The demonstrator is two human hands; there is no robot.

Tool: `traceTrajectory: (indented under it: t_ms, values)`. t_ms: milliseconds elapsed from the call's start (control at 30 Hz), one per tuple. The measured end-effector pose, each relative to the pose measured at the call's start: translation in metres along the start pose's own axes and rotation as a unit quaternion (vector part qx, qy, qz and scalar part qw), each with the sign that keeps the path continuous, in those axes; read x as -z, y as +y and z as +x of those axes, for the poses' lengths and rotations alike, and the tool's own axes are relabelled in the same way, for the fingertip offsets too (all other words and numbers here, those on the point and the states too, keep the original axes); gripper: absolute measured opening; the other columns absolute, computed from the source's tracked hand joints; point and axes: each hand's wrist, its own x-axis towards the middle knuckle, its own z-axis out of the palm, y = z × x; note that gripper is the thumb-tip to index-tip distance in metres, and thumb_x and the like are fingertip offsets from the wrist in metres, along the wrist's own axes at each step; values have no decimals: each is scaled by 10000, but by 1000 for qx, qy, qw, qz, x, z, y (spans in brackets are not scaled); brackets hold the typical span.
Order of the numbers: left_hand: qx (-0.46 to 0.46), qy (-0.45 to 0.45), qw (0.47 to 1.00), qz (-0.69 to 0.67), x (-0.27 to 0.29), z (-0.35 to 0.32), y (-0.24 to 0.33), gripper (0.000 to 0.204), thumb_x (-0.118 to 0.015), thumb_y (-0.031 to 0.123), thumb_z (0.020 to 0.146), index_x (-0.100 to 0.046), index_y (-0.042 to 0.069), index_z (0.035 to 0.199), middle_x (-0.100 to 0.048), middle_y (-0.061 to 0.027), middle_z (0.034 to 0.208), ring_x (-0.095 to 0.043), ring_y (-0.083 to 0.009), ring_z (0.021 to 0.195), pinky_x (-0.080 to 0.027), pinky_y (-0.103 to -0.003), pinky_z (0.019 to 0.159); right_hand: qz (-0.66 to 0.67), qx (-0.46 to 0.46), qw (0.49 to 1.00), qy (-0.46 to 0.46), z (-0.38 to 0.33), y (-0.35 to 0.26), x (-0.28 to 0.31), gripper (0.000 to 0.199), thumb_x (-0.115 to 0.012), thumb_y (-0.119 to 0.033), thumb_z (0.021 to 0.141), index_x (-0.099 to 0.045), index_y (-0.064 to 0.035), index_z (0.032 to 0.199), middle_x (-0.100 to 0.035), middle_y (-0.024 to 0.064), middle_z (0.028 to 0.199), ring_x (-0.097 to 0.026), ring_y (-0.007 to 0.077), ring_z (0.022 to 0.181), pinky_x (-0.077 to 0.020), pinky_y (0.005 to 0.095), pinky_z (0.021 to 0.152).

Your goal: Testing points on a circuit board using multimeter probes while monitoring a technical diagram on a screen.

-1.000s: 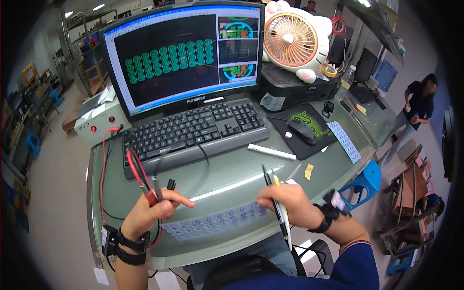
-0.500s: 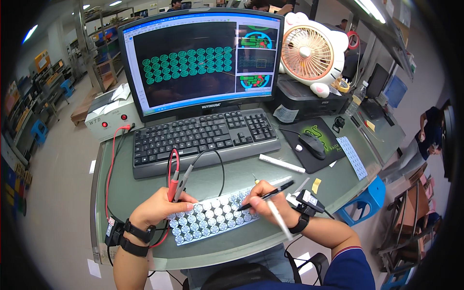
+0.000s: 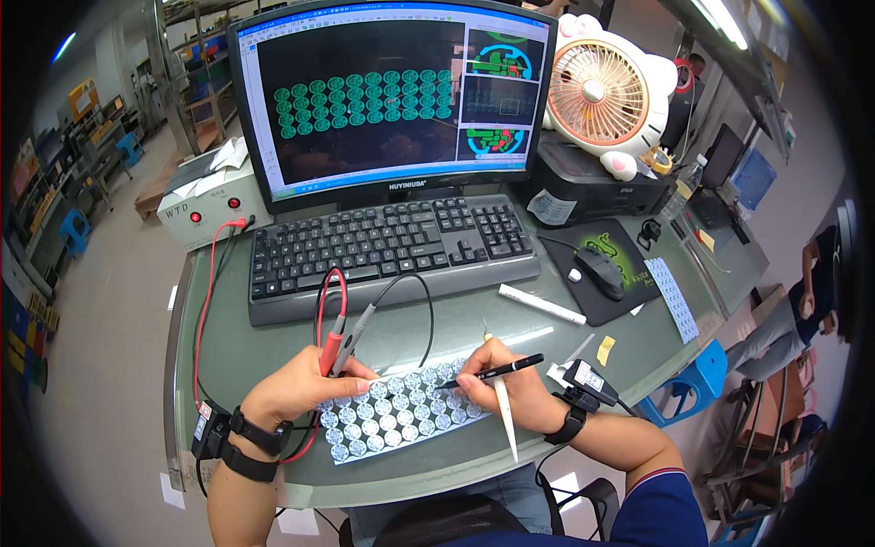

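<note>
A white panel of small round circuit boards (image 3: 401,421) lies at the table's near edge. My left hand (image 3: 296,387) is closed round a red test probe (image 3: 333,351) and a grey test probe (image 3: 354,339), both slanting upward. Its thumb presses on the panel's upper left part. Over the panel's right part, my right hand (image 3: 510,392) grips a black pen (image 3: 506,367), its tip at or just above the boards; contact is unclear. Tucked in the same hand is a slim white tool (image 3: 505,421), its thin pointed end sticking out beyond the fingers.
Behind the panel are a black keyboard (image 3: 392,251), a monitor (image 3: 365,155) showing green circles, and a white marker (image 3: 542,304). To the right lie a mouse (image 3: 600,273), a second panel (image 3: 672,299) and a yellow scrap (image 3: 605,350). Probe leads run to a box (image 3: 214,205).
The pen tip has shifted slightly across the panel and the pen lies flatter. The white tool in my right hand has swung more upright. The whole view has turned a little.
</note>
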Motion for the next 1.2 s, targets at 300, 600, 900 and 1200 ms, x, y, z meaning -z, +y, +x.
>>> traceTrajectory:
  t_ms: [300,600,900,1200]
  values:
    - [7,0,1000,-5,-1,1,0,262,-745,116,795,-698,-56,987,-699,-92,925,-629,-133,836,-486,-274,787,-24,6,1000,-16,-1,-2,4,159,-671,-119,894,-536,-36,877,-642,64,841,-600,97,741,-480,259,651]
    - [13,0,1000,-12,0,1,0,260,-743,111,795,-697,-56,988,-701,-93,928,-632,-134,844,-489,-280,793,43,-4,999,22,-2,6,-4,188,-673,-149,892,-534,-23,909,-604,54,783,-555,96,658,-453,258,598]
    - [-83,60,995,-11,-3,-20,24,218,-735,96,788,-708,-21,970,-681,-60,851,-604,-110,760,-472,-263,692,263,129,923,250,12,-9,44,207,-526,-237,964,-409,-81,897,-522,66,660,-529,106,558,-474,262,488]
    - [-273,44,907,316,-33,-34,33,208,-759,127,781,-737,113,988,-554,-38,661,-565,-173,641,-444,-304,563,323,113,871,354,13,-10,72,188,-543,-226,960,-429,-95,888,-486,25,655,-445,88,526,-451,268,523]
